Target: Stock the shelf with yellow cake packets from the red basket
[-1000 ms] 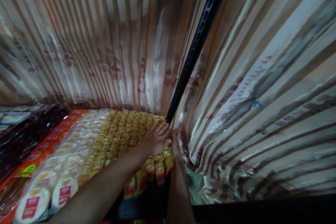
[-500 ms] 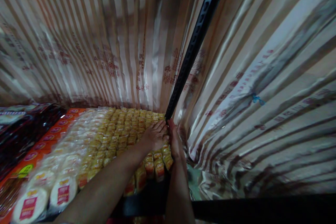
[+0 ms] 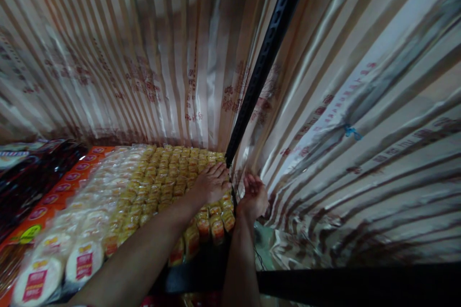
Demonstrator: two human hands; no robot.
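Observation:
Rows of small yellow-wrapped packets [image 3: 167, 172] stand close together on a dark shelf [image 3: 201, 268]. My left hand [image 3: 213, 183] lies flat over the packets at the right end of the rows, fingers stretched toward the foot of a black perforated post [image 3: 252, 84]. Just beyond the shelf's right edge is my right hand [image 3: 254, 196], its fingers loosely bent and apart, with nothing visible in them. It is close to the striped plastic sheeting [image 3: 324, 153]; whether it touches the sheeting I cannot tell.
Left of the yellow packets lie clear-wrapped round white cakes [image 3: 84, 261], an orange printed box edge [image 3: 66, 184] and dark glossy packages [image 3: 39, 172]. Sheeting hangs behind and to the right, tied with a blue knot [image 3: 352, 132]. A black bar [image 3: 345, 285] crosses the lower right.
My right hand has moved right, away from the post and the packets' edge, and its fingers have bent. My left hand stays on the packets. The view has shifted slightly.

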